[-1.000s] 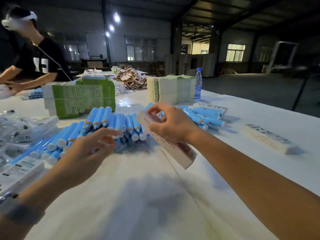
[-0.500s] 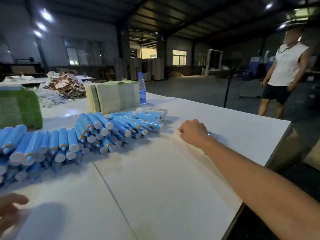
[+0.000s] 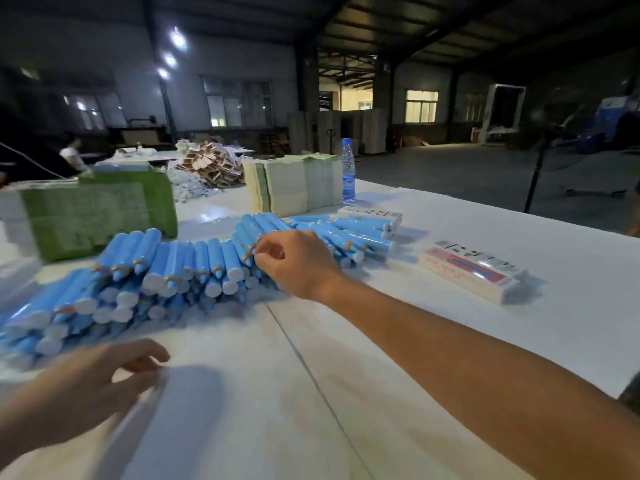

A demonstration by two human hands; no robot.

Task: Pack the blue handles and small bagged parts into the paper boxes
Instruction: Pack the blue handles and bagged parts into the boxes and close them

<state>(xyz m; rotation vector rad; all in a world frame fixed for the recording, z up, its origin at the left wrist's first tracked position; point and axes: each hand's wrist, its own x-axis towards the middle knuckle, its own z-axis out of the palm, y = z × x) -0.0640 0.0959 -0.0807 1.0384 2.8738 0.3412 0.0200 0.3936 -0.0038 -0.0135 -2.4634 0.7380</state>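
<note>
Item: white table (image 3: 450,341), covered, seam running down its middle; holds all stock listed below

Blue handles (image 3: 180,268): large heap lying on their sides across the left and centre of the table, white caps and orange rings facing the near edge; heap reaches from the far left edge to a second cluster at right-centre

Right hand (image 3: 298,263): reached forward onto the heap at its middle; fingers curled, thumb and forefinger pinching at the top of one handle; whether the handle is lifted clear cannot be told

Left hand (image 3: 79,386): low at near left, blurred; fingers loosely bent, tips at the edge of a pale blurred flat shape on the table; grip state cannot be told

Paper box (image 3: 471,270): white with red print, lying flat to the right of the heap, apart from it; second paper box (image 3: 370,214) behind the right-hand cluster, touching it

Green cartons (image 3: 100,216): stacked block at far left, behind the heap

Flat box blanks (image 3: 294,183): pale upright stack at centre rear; water bottle (image 3: 347,171) just beside it, upright

Brown packets (image 3: 211,164): loose pile further back
</note>
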